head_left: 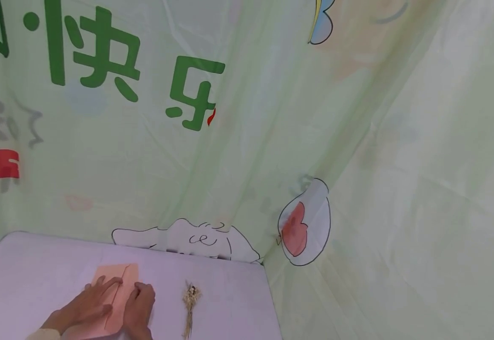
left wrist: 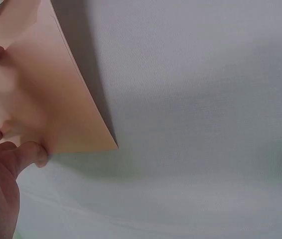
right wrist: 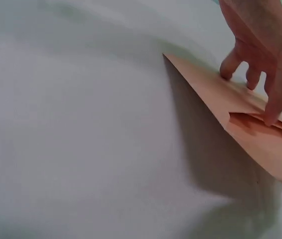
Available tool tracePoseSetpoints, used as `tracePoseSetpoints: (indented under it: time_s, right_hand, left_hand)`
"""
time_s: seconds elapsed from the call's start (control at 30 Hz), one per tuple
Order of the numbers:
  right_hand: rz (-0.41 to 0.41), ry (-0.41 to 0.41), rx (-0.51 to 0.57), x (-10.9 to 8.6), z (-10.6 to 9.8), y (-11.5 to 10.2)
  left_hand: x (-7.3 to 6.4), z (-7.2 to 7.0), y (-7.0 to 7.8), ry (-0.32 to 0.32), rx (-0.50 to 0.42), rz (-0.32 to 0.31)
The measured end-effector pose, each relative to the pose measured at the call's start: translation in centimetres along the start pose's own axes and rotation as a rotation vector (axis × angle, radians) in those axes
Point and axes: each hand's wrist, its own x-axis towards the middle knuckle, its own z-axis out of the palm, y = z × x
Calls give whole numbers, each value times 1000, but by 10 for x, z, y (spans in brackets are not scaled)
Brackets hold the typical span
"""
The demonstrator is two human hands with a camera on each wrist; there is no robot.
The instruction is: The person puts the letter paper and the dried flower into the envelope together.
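Note:
A pink-orange envelope (head_left: 121, 302) lies on the pale lilac table, its long flap edge running up its middle. My left hand (head_left: 87, 302) rests across its left part, fingers spread toward the flap edge. At the right edge, my right hand (head_left: 140, 304) grips the envelope with bent fingers, the thumb over its face. One corner of the envelope (left wrist: 66, 114) shows in the left wrist view, with fingertips at its edge. In the right wrist view, fingertips touch the envelope (right wrist: 211, 89) beside a slightly raised flap; a dark shadow lies along its edge.
A small bunch of dried flowers (head_left: 190, 300) lies to the right of the envelope on the lilac tabletop (head_left: 225, 283). Behind and to the right hangs a pale green curtain (head_left: 391, 212) with green characters and drawings.

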Motion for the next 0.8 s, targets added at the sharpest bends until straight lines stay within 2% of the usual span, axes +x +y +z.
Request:
tracePoseSetpoints:
  time_s: [0.13,0.23,0.3,0.4,0.5,0.6,0.7,0.8]
  right_hand:
    - [108,322,-72,26,-9,22]
    - [215,493,-121,48,-21,50]
    - [303,538,-161,59,-32,69]
    - [415,519,-213,66,-45,91]
    - [444,488,-224,64,-52,97]
    - [346,489,-172,56,-50,85]
    - [130,471,-106,47,-41,61]
    - [-88,352,-31,39,-30,38]
  left_hand:
    - [4,-5,1,-49,12,-36]
    - [6,-7,0,-63,-5,-47]
    - [5,-8,-2,-57,-11,-34]
    - [3,-6,-4,-52,0,-21]
    - [0,-5,-5,-51,-5,-25]
    - [-1,-6,-5,-36,-8,-15]
    - [-2,-7,-5,-20,-6,-18]
    - [-2,-5,-5,-19,-8,-18]
